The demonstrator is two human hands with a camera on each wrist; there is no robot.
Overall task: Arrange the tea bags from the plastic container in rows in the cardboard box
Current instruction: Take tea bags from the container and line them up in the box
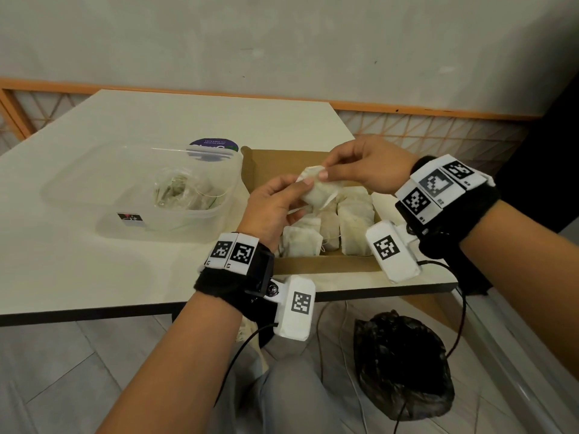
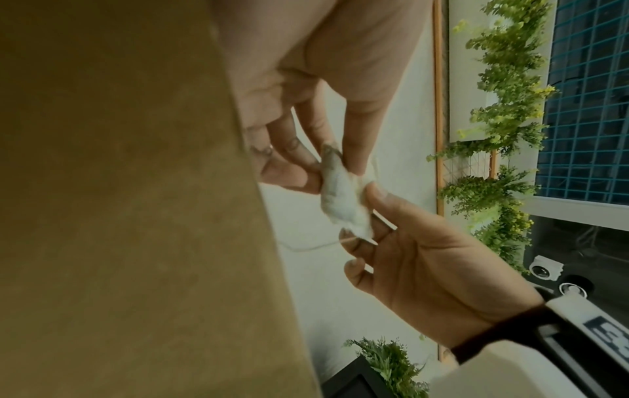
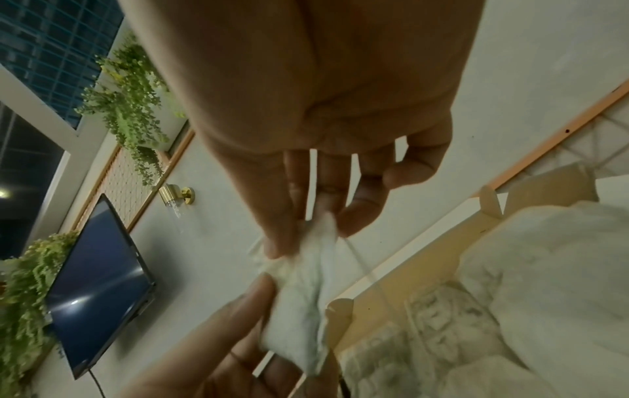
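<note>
Both hands hold one white tea bag in the air over the open cardboard box. My left hand pinches its left side, and my right hand pinches its upper end between thumb and fingers. The same tea bag shows in the left wrist view with a thin string trailing from it, and again as the tea bag in the right wrist view. Several tea bags lie side by side inside the box. The clear plastic container to the left holds a few more bags with strings.
The white table ends just in front of the box. A purple-labelled lid lies behind the container. On the floor below sit a black plastic bag and loose cables. A wall with an orange rail stands behind the table.
</note>
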